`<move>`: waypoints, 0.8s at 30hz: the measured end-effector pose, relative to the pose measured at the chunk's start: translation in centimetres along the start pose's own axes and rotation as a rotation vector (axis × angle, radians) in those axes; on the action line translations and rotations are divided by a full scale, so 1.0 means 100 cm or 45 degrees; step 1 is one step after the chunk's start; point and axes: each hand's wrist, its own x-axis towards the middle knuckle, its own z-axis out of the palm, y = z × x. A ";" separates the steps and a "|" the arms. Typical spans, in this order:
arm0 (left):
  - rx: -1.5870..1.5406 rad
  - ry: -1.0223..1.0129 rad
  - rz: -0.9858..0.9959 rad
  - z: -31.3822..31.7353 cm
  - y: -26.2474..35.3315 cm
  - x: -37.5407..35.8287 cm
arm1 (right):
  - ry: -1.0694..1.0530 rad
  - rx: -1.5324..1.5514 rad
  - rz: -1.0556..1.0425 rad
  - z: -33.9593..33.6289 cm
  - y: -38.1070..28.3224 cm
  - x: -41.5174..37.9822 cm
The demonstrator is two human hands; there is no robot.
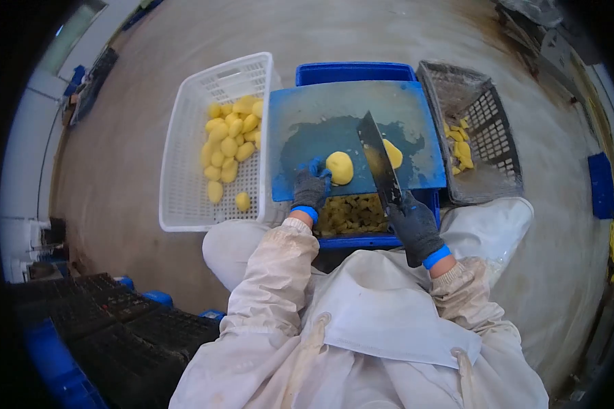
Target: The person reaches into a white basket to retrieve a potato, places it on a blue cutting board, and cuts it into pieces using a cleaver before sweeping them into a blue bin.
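Person seated at a cutting surface, both hands gloved in dark grey. The right hand (411,221) is closed around the handle of a broad, dark rectangular-bladed knife (381,160), whose blade slants up and away over a flat, translucent blue cutting board (307,105). The left hand (310,187), with bright blue material at its fingertips, is bent at the near left part of the board, beside a rounded, pale yellow peeled piece (339,168); whether the fingers press on or grip this piece cannot be told. A second smooth yellow piece (393,154) lies just right of the blade, partly hidden by it, so that the knife stands between the two. Dark wet patches spread over the board around them.

Below the near edge of the board, a blue plastic crate (358,242) contains many small yellowish pieces (351,213). To the left, a white perforated plastic basket (172,160) holds whole, oval, yellow peeled potatoes (229,144), most heaped toward its far right part, with one (243,201) apart near the front. To the right, a grimy grey lattice-sided crate (501,140) holds a few irregular yellow scraps (462,150) along its left side.
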 end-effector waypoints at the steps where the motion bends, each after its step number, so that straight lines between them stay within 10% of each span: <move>1: 0.016 0.013 0.007 0.000 -0.002 -0.002 | 0.022 0.046 -0.022 0.003 0.000 0.000; 24: -0.125 -0.165 -0.155 0.010 0.017 -0.004 | -0.087 -0.199 0.017 0.016 -0.031 0.000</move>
